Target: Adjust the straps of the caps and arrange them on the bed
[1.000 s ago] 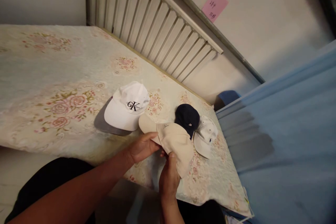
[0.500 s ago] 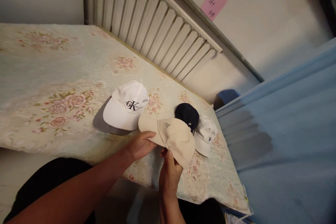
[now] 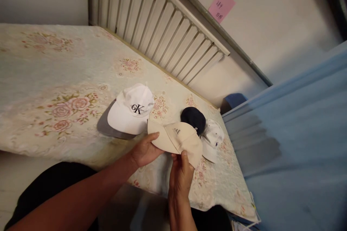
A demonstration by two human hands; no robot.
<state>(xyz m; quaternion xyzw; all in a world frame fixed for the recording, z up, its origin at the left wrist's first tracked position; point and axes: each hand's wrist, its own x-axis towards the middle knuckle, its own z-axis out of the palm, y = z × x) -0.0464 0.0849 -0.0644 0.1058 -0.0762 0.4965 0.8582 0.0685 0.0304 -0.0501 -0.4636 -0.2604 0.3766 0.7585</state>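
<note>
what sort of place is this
Likely a room in a home, though that's not certain: a floral-patterned surface stands beside what looks like a radiator, with a blue curtain on the right.

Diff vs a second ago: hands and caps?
The beige cap turned, showing its logo more fully, and shifted slightly right in view. The right hand moved up and right. Nothing let go: left hand stays on the brim. CK cap, navy cap and other white cap unmoved.
</note>
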